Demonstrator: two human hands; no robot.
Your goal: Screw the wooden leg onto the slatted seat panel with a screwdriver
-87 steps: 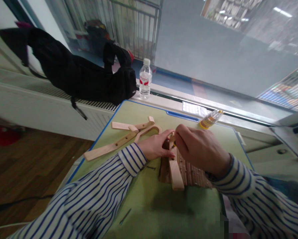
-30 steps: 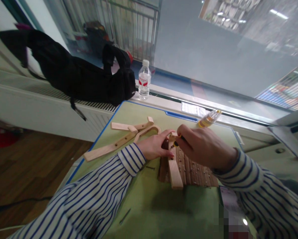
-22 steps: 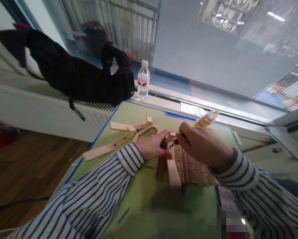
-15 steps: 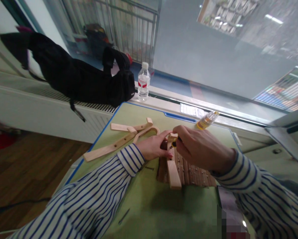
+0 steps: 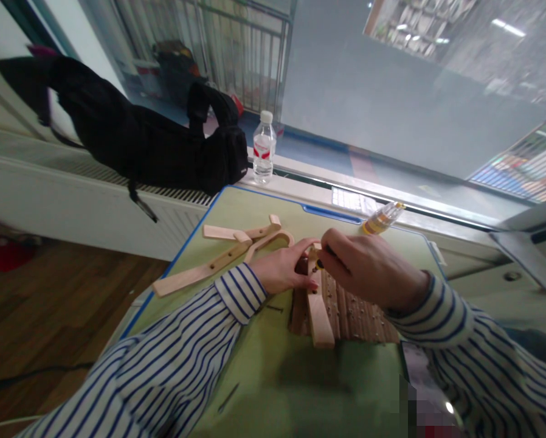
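Note:
My left hand (image 5: 284,267) grips the near end of a pale wooden bar (image 5: 319,313) that lies on a slatted wooden panel (image 5: 355,313) studded with small screws. My right hand (image 5: 368,271) is closed around a small screwdriver (image 5: 317,264) with a yellow and black handle, its tip at the bar's top end between both hands. Both sleeves are blue and white striped. The panel rests on the green table (image 5: 273,377).
Curved pale wooden pieces (image 5: 227,252) lie left of my hands. A glue bottle (image 5: 382,219) lies at the table's far edge. A water bottle (image 5: 264,146) and a black bag (image 5: 140,137) sit on the sill. Loose screws (image 5: 230,396) lie near me.
My right hand has twisted back and forth on the screwdriver at the bar's end. My left hand has kept its grip on the bar. The view shifted slightly.

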